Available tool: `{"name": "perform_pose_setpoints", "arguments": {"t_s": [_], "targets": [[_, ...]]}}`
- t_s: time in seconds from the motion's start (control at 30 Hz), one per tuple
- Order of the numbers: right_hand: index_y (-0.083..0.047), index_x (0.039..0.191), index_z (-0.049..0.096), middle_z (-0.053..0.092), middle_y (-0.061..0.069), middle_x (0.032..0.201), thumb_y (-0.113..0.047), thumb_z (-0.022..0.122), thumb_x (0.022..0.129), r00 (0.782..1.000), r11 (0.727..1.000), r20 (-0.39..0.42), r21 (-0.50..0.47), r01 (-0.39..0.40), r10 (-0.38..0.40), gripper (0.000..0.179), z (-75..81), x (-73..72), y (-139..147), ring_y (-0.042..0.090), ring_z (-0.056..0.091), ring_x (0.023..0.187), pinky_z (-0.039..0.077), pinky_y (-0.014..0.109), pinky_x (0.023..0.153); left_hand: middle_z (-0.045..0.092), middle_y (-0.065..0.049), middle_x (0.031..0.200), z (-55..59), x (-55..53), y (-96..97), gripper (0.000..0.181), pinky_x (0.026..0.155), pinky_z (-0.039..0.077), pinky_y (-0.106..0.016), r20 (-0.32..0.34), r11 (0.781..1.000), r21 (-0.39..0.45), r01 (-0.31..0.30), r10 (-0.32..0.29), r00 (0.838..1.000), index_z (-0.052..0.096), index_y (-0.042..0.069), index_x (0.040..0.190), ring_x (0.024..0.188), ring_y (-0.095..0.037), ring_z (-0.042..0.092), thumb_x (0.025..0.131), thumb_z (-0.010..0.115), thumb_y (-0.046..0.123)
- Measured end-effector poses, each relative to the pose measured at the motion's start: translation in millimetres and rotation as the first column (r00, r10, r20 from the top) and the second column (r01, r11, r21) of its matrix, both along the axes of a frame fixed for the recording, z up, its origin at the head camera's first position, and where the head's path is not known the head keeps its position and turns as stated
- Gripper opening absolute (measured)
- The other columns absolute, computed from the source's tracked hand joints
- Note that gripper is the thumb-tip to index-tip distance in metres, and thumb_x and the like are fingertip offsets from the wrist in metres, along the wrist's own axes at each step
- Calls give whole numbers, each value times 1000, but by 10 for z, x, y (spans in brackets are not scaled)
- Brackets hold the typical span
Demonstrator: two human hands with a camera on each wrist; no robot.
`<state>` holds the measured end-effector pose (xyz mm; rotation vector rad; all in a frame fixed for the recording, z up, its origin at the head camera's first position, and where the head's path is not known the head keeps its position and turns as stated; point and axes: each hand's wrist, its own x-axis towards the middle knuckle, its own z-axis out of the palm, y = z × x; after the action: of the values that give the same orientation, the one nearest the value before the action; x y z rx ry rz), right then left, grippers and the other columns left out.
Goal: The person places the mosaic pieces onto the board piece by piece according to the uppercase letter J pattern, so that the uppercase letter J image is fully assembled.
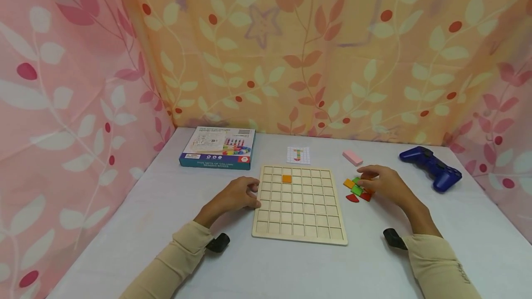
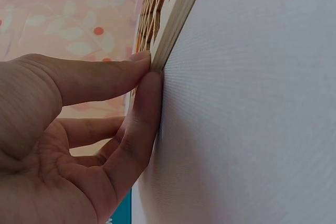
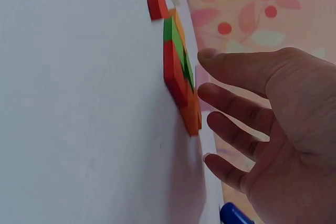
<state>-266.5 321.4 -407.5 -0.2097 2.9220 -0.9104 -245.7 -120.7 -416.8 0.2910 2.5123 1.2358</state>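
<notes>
A wooden grid board (image 1: 298, 239) lies flat on the table, with one orange square tile (image 1: 287, 179) in a cell of its second row. My left hand (image 1: 238, 194) pinches the board's left edge; in the left wrist view the thumb (image 2: 110, 77) sits on the rim and a finger (image 2: 143, 114) meets its side. Over a small group of tiles to the right of the board hovers my right hand (image 1: 384, 183), fingers loosely bent and holding nothing. That group has green tiles (image 1: 356, 190), orange tiles (image 1: 348, 183) and red rounded-edge pieces (image 1: 352, 198).
Behind the board lies a pattern card (image 1: 305, 160) with a small coloured figure on a grid. A pink block (image 1: 352, 157) is at its right, and a blue game controller (image 1: 432, 167) farther right. At the back left rests a boxed set (image 1: 218, 147).
</notes>
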Motion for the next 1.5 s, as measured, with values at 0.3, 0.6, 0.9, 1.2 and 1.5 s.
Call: {"name": "perform_pose_setpoints", "arguments": {"t_s": [0.3,0.6,0.9,1.2,1.5], "targets": [[-2,137,68,67,25,134,-20,69,102,999,1000,-44,9,18,-18,40,-57,25,185,47,57,121,47,68,101,64,-8,116,21,16,-8,69,78,61,-29,-3,1000,7,-1,1,1000,57,-4,147,93,-17,66,85,87,4],[-2,135,69,66,27,136,-8,65,101,999,1000,-42,13,21,-21,35,-78,27,233,49,58,120,49,67,101,64,-8,116,23,29,-5,69,79,60,-28,-5,1000,-1,-5,5,1000,57,-4,147,94,-17,65,86,87,5],[1,134,69,68,26,127,-12,72,98,999,999,-46,30,16,-14,39,-90,17,293,45,60,115,51,65,99,64,-7,116,21,30,-6,69,82,61,-29,-11,1000,-6,-3,2,1000,57,-4,147,95,-18,65,86,87,6],[2,131,71,71,23,122,-16,75,96,1000,998,-27,57,15,-13,39,-104,-8,345,36,60,105,52,51,90,64,-7,116,4,19,-4,69,82,61,-30,-13,1000,3,0,0,1000,57,-4,147,94,-17,66,86,87,6],[2,133,70,68,24,124,-20,74,98,999,999,-32,53,8,-6,42,-52,14,268,38,59,107,53,52,89,64,-7,115,9,25,0,68,83,61,-30,-20,1000,-4,-2,2,1000,57,-4,147,95,-17,66,86,87,6]]}}
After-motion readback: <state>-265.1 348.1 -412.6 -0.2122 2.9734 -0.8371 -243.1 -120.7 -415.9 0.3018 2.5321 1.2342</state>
